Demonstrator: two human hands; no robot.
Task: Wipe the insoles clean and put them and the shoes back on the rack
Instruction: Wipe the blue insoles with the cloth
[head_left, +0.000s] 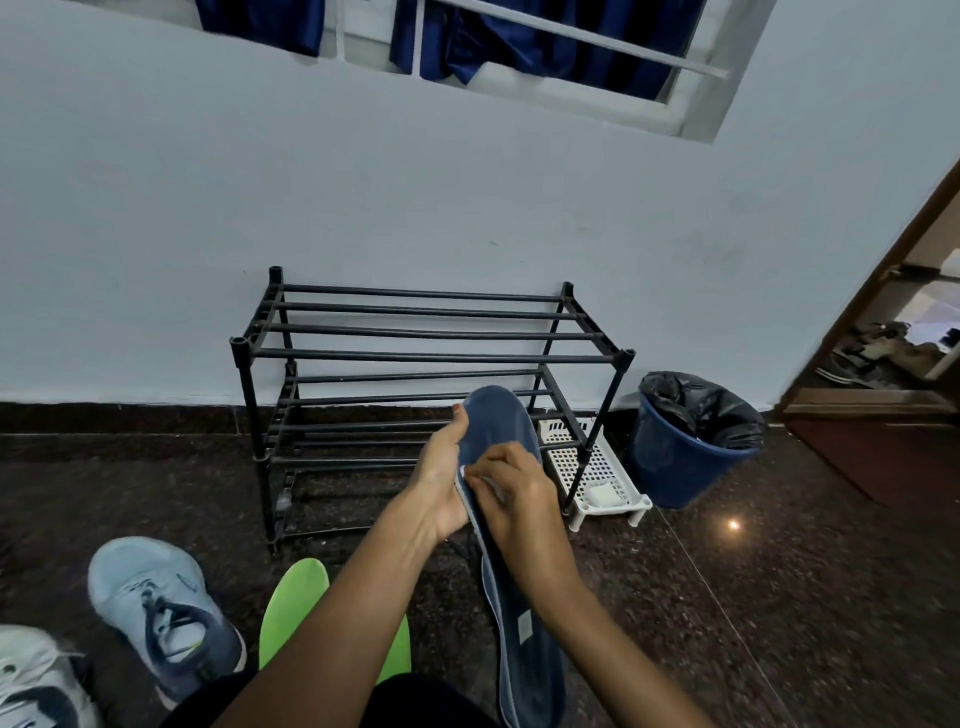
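Two bare hands hold a blue insole (497, 428) in front of a black shoe rack (431, 357): the left hand (441, 480) grips its edge, while the right hand (519, 501) pinches a small pale wipe (463, 471) against it with curled fingers. A green insole (291, 608) and a light-blue sneaker (156, 603) lie on the floor

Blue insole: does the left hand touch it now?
Touching. The head view shows the left hand gripping the blue insole near its toe end, with the thumb lying against its edge.
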